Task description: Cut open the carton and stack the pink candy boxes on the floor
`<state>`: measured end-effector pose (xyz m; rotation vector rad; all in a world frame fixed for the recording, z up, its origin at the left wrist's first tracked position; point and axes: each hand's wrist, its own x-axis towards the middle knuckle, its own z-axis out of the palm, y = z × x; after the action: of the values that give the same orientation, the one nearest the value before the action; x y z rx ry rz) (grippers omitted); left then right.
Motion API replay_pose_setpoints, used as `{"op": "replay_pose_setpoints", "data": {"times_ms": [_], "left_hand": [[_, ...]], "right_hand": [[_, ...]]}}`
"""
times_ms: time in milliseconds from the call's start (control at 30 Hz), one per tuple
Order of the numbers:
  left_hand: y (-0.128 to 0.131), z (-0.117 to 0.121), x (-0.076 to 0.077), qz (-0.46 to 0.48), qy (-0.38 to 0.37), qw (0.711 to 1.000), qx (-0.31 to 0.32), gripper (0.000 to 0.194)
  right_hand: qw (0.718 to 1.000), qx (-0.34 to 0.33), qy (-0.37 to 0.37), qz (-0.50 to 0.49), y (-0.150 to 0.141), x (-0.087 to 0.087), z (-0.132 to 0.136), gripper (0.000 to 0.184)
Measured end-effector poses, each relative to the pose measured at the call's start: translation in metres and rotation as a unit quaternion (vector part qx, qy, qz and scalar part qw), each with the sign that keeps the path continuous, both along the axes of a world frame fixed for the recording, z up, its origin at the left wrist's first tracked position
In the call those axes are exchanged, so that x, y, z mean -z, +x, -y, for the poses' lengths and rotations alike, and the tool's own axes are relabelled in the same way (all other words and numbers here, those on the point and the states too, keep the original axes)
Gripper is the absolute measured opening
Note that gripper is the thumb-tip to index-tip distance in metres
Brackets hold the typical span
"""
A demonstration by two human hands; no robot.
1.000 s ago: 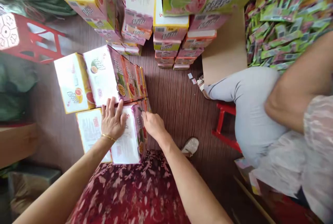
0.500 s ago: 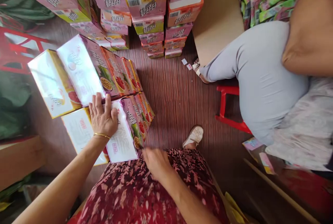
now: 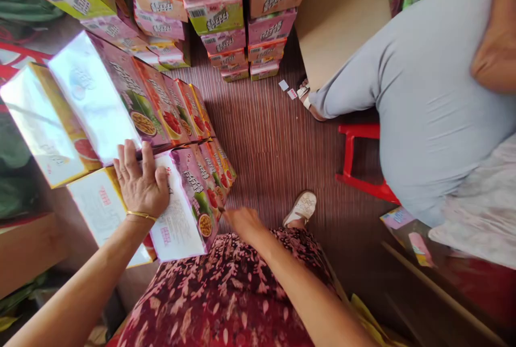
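My left hand [image 3: 139, 183] lies flat with fingers spread on top of a pink and white carton [image 3: 181, 212], the topmost of a short stack in front of my knees. A gold bangle is on that wrist. My right hand [image 3: 244, 223] hangs beside the stack's right face, just above my red flowered lap, fingers curled loosely; I cannot see anything in them. A second, taller stack of cartons [image 3: 100, 94] stands right behind the first one, touching it.
Tall stacks of fruit-printed cartons [image 3: 226, 19] rise at the back. A person in grey trousers [image 3: 419, 99] sits on a red stool [image 3: 363, 175] at the right, beside a cardboard sheet [image 3: 338, 13]. My shoe [image 3: 300, 208] rests on the ribbed brown floor [image 3: 266, 142].
My right hand left the carton's far corner and drew back down toward my lap. My left hand stayed flat on the carton. The view tilted so the stacks look closer.
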<state>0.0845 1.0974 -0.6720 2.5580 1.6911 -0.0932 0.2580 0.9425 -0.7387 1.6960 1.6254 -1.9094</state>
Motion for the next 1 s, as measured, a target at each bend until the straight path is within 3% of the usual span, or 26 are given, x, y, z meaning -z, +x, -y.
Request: {"op": "replay_pose_setpoints", "data": {"times_ms": [67, 100, 167, 233, 300, 333, 400, 467, 533, 567, 633, 700, 767, 800, 867, 933, 1000], "left_hand": [[-0.001, 0.0, 0.002, 0.007, 0.005, 1.0, 0.003, 0.061], [-0.001, 0.0, 0.004, 0.011, 0.009, 1.0, 0.005, 0.061], [-0.003, -0.001, 0.006, 0.015, 0.012, 1.0, 0.011, 0.063], [-0.006, -0.002, 0.008, 0.013, 0.011, 1.0, 0.02, 0.065], [-0.008, -0.003, 0.01, 0.01, 0.01, 0.999, 0.03, 0.066], [-0.009, -0.004, 0.01, 0.009, 0.009, 0.999, 0.035, 0.066], [-0.011, -0.004, 0.01, 0.01, 0.007, 0.999, 0.039, 0.067], [-0.012, -0.004, 0.01, 0.01, 0.003, 0.999, 0.038, 0.067], [-0.012, -0.004, 0.01, 0.01, 0.002, 0.999, 0.035, 0.067], [-0.012, -0.004, 0.011, 0.01, 0.003, 0.999, 0.035, 0.067], [-0.011, -0.004, 0.011, 0.011, 0.006, 0.999, 0.042, 0.067], [-0.01, -0.004, 0.01, 0.004, 0.003, 0.999, 0.05, 0.067], [-0.009, -0.004, 0.01, -0.003, 0.001, 0.999, 0.053, 0.066], [-0.009, -0.004, 0.01, -0.004, 0.003, 0.999, 0.053, 0.066], [-0.009, -0.005, 0.011, -0.002, 0.004, 0.999, 0.054, 0.067], [-0.009, -0.005, 0.011, 0.003, 0.0, 0.998, 0.056, 0.068], [-0.009, -0.005, 0.011, 0.006, -0.002, 0.998, 0.056, 0.068]], "right_hand": [[0.999, 0.014, -0.016, 0.035, 0.018, 0.002, 0.017, 0.048], [0.997, 0.039, -0.008, 0.062, 0.023, 0.01, 0.008, 0.051], [0.989, 0.096, 0.035, 0.105, 0.022, 0.035, -0.035, 0.059], [0.994, 0.076, 0.047, 0.056, 0.004, 0.063, -0.085, 0.061], [0.995, 0.071, 0.056, 0.045, -0.018, 0.08, -0.106, 0.06], [0.996, 0.063, 0.047, 0.041, -0.025, 0.082, -0.1, 0.058], [0.999, 0.04, 0.015, 0.031, -0.029, 0.074, -0.063, 0.05], [0.999, 0.012, -0.029, 0.018, -0.018, 0.062, -0.017, 0.041], [0.998, 0.01, -0.047, 0.028, 0.001, 0.061, 0.004, 0.042], [0.998, 0.02, -0.044, 0.041, 0.008, 0.067, -0.001, 0.047], [0.996, 0.051, -0.022, 0.072, 0.013, 0.093, -0.035, 0.059], [0.995, 0.072, -0.005, 0.076, 0.003, 0.125, -0.079, 0.061], [0.995, 0.077, 0.007, 0.06, -0.016, 0.144, -0.099, 0.06], [0.996, 0.073, 0.009, 0.051, -0.025, 0.145, -0.094, 0.058], [0.998, 0.052, -0.007, 0.038, -0.033, 0.133, -0.058, 0.051], [0.998, 0.018, -0.049, 0.032, -0.024, 0.112, -0.009, 0.041], [0.996, 0.006, -0.073, 0.048, -0.004, 0.102, 0.019, 0.04]]}}
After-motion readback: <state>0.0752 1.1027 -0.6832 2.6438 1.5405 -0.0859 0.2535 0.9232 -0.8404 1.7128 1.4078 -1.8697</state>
